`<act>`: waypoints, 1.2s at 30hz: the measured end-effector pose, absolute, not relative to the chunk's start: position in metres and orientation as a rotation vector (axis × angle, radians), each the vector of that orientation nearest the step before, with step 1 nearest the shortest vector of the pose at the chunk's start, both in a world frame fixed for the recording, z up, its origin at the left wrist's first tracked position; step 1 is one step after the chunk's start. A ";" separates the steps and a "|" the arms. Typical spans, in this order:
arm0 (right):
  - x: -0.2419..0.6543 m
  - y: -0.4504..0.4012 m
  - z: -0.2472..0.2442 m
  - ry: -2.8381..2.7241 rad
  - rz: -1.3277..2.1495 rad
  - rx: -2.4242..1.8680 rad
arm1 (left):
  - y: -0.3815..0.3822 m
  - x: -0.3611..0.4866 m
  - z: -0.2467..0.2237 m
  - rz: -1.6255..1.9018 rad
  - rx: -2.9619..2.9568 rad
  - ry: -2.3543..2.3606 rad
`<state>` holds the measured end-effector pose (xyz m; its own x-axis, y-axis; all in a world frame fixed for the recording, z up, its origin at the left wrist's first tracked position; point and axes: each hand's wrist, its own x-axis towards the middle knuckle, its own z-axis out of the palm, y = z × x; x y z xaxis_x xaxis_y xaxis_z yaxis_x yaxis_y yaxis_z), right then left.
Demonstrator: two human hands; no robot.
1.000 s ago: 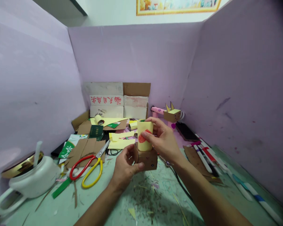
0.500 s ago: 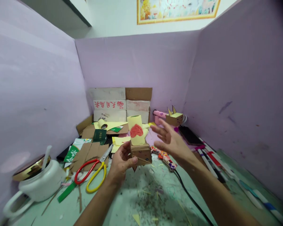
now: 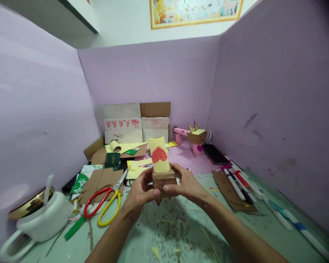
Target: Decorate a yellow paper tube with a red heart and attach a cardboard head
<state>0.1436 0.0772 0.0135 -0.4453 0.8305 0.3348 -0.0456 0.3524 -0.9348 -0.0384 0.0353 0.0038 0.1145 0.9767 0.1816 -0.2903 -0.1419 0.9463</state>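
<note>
A small brown cardboard box is held in the air above the green table. From its top rises a yellow paper piece with a red heart drawn on it. My left hand grips the box's left side, thumb on the near face. On the right side, my right hand holds the same box, its thumb also on the near face. Small pointed bits stick out below the box. Red and yellow scissors lie open to the left of my left hand.
A white mug stands at the left. Cardboard scraps lie behind the scissors. A pink figure with a cardboard head and a black phone are at the back right. Markers line the right side.
My right hand has come in from the right and closed on the box, which has turned slightly. The orange patterned tool and its black cable are now mostly out of sight. The view has shifted a little.
</note>
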 end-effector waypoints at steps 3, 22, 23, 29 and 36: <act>0.145 0.077 0.014 -1.694 1.227 -0.711 | 0.039 -0.051 0.021 1.486 1.170 0.878; 0.138 0.067 0.014 -1.829 1.098 -0.799 | 0.051 -0.038 0.095 1.546 1.743 1.259; 0.138 0.067 0.015 -1.839 1.082 -0.810 | 0.050 -0.037 0.096 1.541 1.736 1.265; 0.140 0.068 0.017 -1.812 1.142 -0.777 | 0.043 -0.034 0.100 1.505 1.755 1.331; 0.160 0.074 0.028 -1.671 0.948 -0.826 | 0.058 -0.039 0.093 1.763 1.144 1.149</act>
